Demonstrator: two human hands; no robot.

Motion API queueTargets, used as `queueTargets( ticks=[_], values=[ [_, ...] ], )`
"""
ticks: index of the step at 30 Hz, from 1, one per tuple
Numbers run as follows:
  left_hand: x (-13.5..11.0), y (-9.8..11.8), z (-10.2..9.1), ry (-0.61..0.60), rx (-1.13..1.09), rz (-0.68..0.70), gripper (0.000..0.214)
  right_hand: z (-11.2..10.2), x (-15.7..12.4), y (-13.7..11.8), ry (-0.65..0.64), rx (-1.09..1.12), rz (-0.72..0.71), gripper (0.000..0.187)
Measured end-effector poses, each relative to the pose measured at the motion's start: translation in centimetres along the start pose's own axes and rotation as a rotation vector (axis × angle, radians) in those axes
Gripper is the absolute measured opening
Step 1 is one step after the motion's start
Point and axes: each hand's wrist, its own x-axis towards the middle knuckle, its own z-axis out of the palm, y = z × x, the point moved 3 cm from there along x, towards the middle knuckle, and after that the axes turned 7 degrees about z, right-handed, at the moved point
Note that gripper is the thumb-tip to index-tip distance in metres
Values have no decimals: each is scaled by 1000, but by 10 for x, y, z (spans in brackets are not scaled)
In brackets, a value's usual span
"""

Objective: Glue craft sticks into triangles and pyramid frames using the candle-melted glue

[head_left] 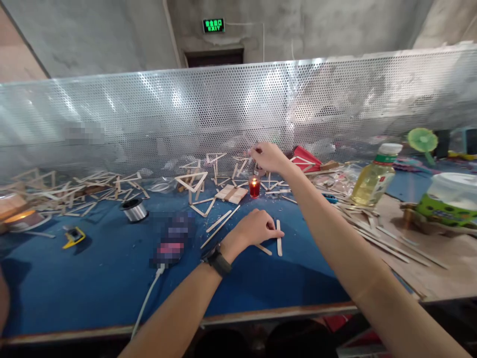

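My left hand point(256, 227), a dark watch on its wrist, rests on the blue table point(93, 278) with fingers curled on a flat wooden stick point(278, 237); another stick point(264, 249) lies just below it. My right hand point(268, 156) reaches far forward above a lit red candle point(254, 187), its fingertips pinched on something small I cannot make out. Glued stick triangles point(192, 180) stand behind the candle.
A perforated metal screen point(149, 114) walls the table's far side. Several stick frames point(74, 186) pile at the left, near a wire spool point(134, 210) and a yellow tool point(73, 236). An oil bottle point(373, 176), a green-labelled tub point(449, 199) and long sticks point(387, 238) crowd the right.
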Motion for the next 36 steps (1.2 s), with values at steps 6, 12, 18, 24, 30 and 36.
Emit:
queueTargets(
  ticks=[6, 12, 18, 24, 30, 36],
  values=[
    [2, -2, 2, -14, 11, 0, 52, 21, 5, 28, -80, -75, 41, 30],
    [-1, -3, 4, 0, -14, -39, 48, 28, 5, 32, -146, -122, 39, 33],
    [2, -4, 6, 16, 15, 4, 50, 38, 10, 40, -175, -165, 42, 31],
    [1, -3, 4, -8, -19, -15, 47, 39, 8, 49, -223, -72, 100, 31],
    [0, -4, 3, -15, -43, -28, 51, 39, 7, 50, -252, -65, 79, 31],
    [0, -4, 3, -3, -31, -30, 46, 40, 6, 49, -265, -72, 59, 32]
  ],
)
